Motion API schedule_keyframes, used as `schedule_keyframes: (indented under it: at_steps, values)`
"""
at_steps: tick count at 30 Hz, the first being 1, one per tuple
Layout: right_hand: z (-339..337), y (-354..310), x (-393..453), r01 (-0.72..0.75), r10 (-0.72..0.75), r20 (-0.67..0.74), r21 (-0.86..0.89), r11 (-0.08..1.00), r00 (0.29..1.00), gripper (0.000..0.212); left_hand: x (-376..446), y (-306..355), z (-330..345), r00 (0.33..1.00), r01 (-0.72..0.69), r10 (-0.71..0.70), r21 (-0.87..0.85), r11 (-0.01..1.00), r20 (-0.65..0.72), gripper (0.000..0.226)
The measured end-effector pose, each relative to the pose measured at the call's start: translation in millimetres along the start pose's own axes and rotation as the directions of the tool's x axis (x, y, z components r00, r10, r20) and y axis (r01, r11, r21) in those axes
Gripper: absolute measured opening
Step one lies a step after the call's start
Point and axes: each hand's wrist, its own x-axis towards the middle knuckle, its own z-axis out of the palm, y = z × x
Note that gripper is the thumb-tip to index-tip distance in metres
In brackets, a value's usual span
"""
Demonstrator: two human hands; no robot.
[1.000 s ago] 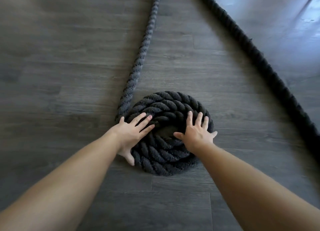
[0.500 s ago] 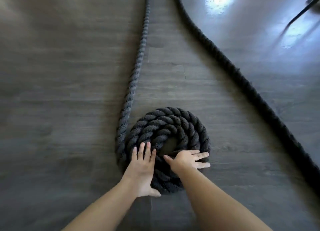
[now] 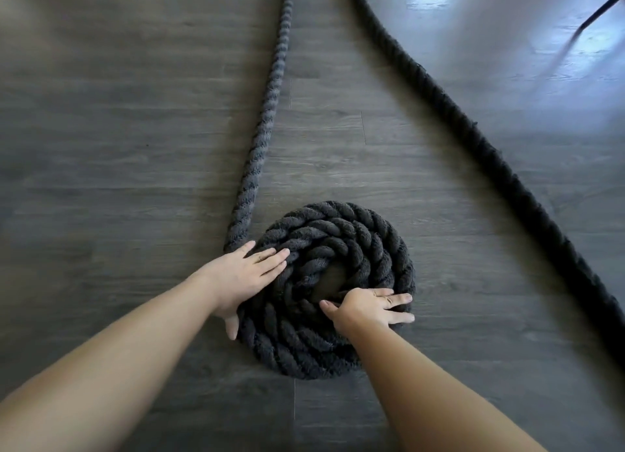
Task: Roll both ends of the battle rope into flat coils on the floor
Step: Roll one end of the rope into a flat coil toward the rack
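Observation:
A thick black battle rope lies on the dark wood floor. One end is wound into a flat coil of about three turns, with a small bare gap in its middle. My left hand presses flat on the coil's left rim, thumb down along the outer edge. My right hand lies flat on the coil's right near side, fingers spread toward the right. From the coil's left side the feeding strand runs straight away from me. The other strand lies uncoiled, slanting from top centre to the right edge.
Grey plank flooring stretches all around. A bright window glare sits at the top right, crossed by a thin dark rod or leg near the corner.
The coil has turned and taken in more rope. My left hand slid to the coil's left rim; my right hand moved to its right near side, fingers pointing right.

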Motion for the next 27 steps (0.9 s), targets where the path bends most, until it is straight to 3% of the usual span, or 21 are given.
schedule_keyframes:
  at_steps: [9, 21, 27]
  values:
    - [-13, -18, 28, 0.097, -0.101, -0.018, -0.149, 0.984, 0.995, 0.138, -4, -1, 9, 0.996, 0.087, -0.092, -0.184, 0.979, -0.016, 0.155]
    - [-70, -52, 55, 0.269, -0.284, -0.001, -0.325, 0.907, 0.959, 0.137, 20, 22, 7, 0.959, 0.284, -0.276, -0.207, 0.936, 0.069, 0.142]
    - [-98, -78, 74, 0.331, -0.365, 0.027, -0.485, 0.809, 0.931, 0.136, 32, 33, -1, 0.930, 0.366, -0.362, -0.261, 0.893, 0.064, 0.141]
